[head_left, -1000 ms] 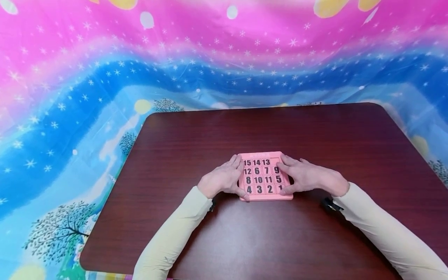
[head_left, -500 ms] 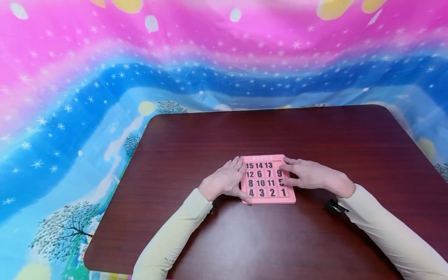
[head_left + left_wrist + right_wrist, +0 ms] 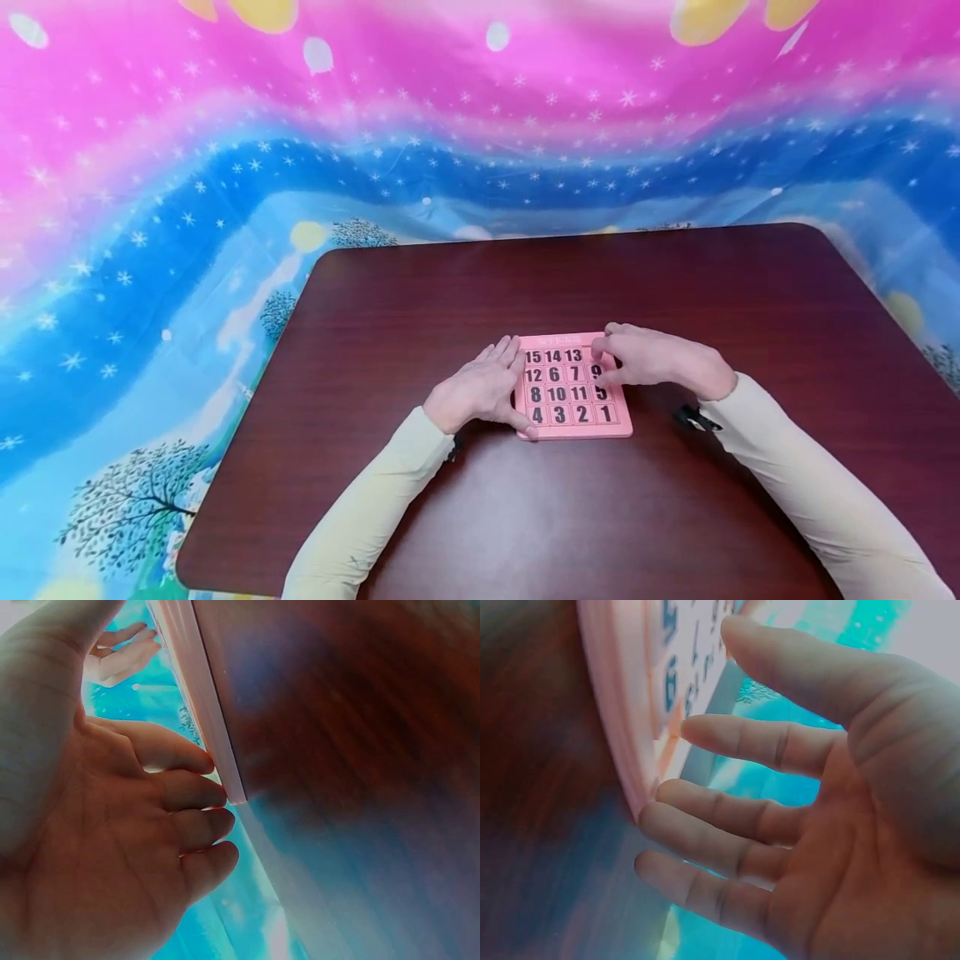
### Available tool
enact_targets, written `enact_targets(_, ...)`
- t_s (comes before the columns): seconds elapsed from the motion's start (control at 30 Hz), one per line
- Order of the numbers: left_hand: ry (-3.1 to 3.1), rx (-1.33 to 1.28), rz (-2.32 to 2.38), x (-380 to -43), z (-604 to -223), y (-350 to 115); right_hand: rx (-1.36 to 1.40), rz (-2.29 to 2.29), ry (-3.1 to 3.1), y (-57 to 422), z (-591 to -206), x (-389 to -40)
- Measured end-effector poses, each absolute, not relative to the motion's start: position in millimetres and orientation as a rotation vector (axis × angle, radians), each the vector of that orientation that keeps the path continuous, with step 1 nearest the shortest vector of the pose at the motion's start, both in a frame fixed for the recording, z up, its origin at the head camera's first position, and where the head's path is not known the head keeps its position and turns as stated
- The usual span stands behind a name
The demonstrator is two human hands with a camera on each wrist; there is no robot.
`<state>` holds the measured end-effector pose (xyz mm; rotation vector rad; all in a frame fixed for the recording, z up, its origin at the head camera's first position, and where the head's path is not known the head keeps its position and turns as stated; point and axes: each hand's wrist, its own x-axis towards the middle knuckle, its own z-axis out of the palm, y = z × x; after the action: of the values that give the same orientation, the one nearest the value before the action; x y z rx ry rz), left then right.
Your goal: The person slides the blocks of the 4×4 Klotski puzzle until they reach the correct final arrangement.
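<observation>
A pink sliding number puzzle (image 3: 573,432) lies flat on the table, its black-numbered tiles facing up. Its gap is at the far right corner, beside tile 13 (image 3: 573,356). My left hand (image 3: 476,387) rests against the left side, thumb on the near left corner. In the left wrist view the fingertips meet the puzzle's edge (image 3: 225,742). Over the right side is my right hand (image 3: 652,358), index finger at the gap and thumb partly covering tiles 9 and 5. The right wrist view shows its thumb and index fingertip over the puzzle face, other fingers by the corner.
The dark reddish-brown table (image 3: 450,292) has rounded corners and extends on all sides of the puzzle. Behind it and to the left hangs a pink and blue patterned cloth (image 3: 480,108).
My right thumb has moved from the near right tile up to tiles 9 and 5, and the index finger has shifted left into the gap. My left hand has stayed put.
</observation>
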<state>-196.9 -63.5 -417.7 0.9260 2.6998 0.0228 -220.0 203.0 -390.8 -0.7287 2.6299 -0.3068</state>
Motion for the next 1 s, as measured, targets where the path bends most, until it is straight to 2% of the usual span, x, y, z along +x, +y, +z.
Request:
enact_targets(0.33,2.689,0.908,-0.002,-196.5,-418.5,-63.6,-0.707,-0.284,2.651,201.6,-401.3,-220.3)
enact_targets(1.0,2.678,0.887,0.001,-197.4,-418.3,-62.2,-0.761,-0.247,2.673,200.9,-398.7,-221.3)
